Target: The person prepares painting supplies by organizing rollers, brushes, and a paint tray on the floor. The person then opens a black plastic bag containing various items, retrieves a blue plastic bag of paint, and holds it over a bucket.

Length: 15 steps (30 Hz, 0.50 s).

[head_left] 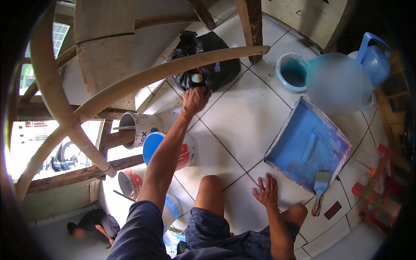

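Note:
My left hand [196, 102] reaches far forward to the near edge of a black plastic bag [225, 65] on the tiled floor. Its fingers are curled, and what they grip is hidden. Just beyond the fingertips a small round whitish thing [197, 78] shows against the bag. My right hand [266, 190] is held low by my right knee with its fingers spread and nothing in it. Beside it lies a wide tray [284, 134] coated with blue paint. A flat paintbrush [321, 184] with a blue-smeared handle rests across the tray's near corner.
A curved wooden piece [169, 67] of a frame arches over my left arm. Paint buckets [187, 149] stand at left. A teal-lined bucket [292, 71], a blue jug [375, 65] and a red stool-like frame [381, 190] are at right. Another person [93, 225] is at lower left.

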Available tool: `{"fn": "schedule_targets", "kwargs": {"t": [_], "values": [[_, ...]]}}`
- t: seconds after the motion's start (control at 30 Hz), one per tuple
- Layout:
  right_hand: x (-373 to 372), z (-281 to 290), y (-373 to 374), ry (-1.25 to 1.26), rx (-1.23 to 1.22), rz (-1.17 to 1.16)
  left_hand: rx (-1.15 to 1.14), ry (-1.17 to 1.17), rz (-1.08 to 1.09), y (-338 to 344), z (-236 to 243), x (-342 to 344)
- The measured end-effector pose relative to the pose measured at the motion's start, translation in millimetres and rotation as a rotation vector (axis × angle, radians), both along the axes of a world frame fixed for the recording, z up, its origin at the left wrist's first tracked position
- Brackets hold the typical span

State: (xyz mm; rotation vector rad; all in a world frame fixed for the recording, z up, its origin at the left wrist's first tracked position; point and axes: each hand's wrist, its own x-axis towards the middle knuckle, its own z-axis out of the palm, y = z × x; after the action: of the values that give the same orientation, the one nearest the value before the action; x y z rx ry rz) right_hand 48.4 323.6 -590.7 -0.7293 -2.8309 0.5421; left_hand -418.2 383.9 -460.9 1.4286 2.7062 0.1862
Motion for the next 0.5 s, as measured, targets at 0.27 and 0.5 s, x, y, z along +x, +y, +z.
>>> {"fn": "schedule_targets", "kwargs": {"t": [0.27, 0.5], "values": [[4.0, 3.3, 0.8, 0.042, -0.014, 0.011, 0.056, -0.099, 0.010, -57.8, -5.6, 108.0], [1.1, 32.0, -35.8, 0.055, -0.228, -0.150, 0.031, -0.157, -0.030, -115.2, 9.2, 187.9]]}}
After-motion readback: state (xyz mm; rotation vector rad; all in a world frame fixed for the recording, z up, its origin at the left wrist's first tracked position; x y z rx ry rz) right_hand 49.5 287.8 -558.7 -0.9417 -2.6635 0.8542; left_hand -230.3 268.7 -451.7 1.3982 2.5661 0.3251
